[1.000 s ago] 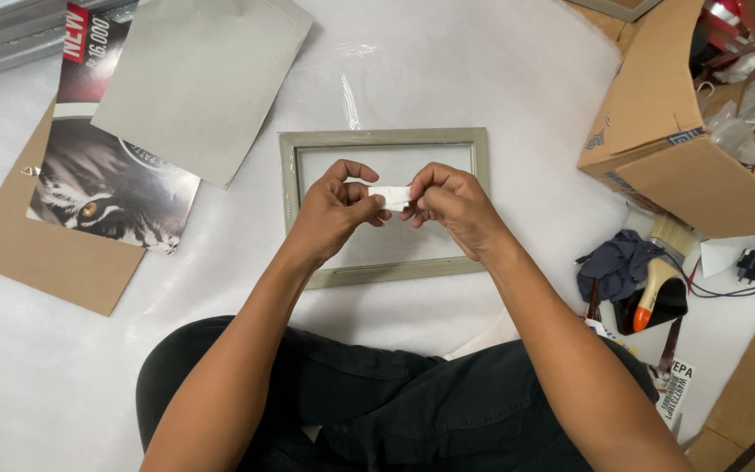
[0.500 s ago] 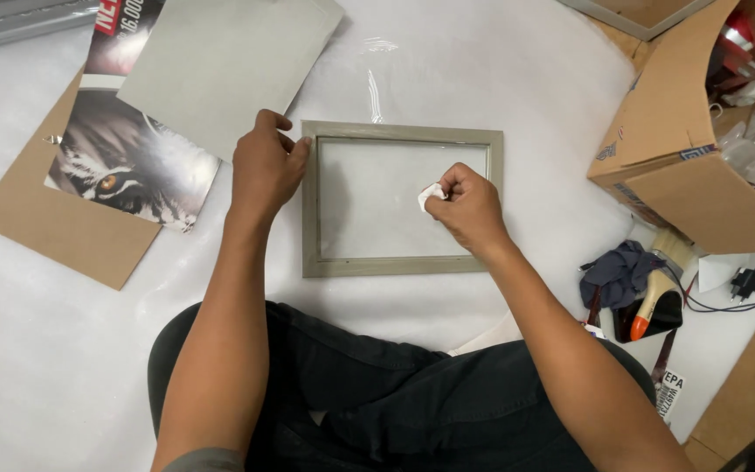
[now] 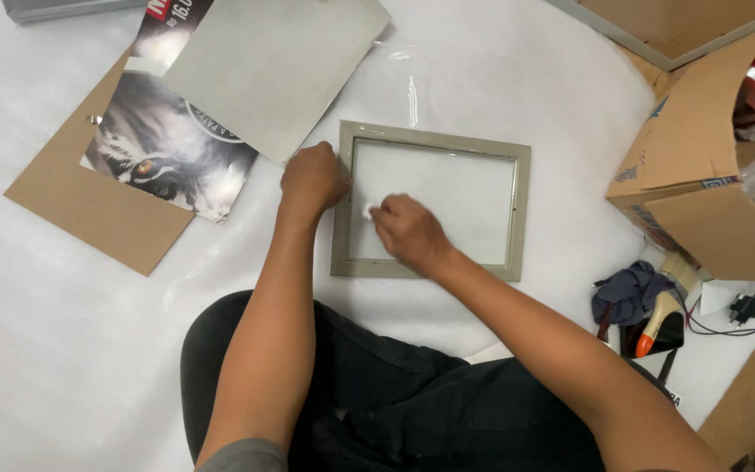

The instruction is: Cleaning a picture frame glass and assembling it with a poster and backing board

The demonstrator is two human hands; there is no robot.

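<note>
While the grey picture frame (image 3: 431,202) lies flat on the white sheet (image 3: 63,350), its left edge is pressed by the left hand (image 3: 312,177) — fingers curled together on the rail. A small white wad (image 3: 369,211) is pinched in the fingers of the right hand (image 3: 407,232) and held against the glass near the left side. Just beside the frame, a grey backing board (image 3: 274,65) overlaps a printed poster (image 3: 163,149) and brown cardboard (image 3: 89,210).

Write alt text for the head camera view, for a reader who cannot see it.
A seated person's left hand steadies a grey picture frame on a white sheet, while the right hand presses a small white wad on its glass. A tiger print and open cardboard box lie nearby.
</note>
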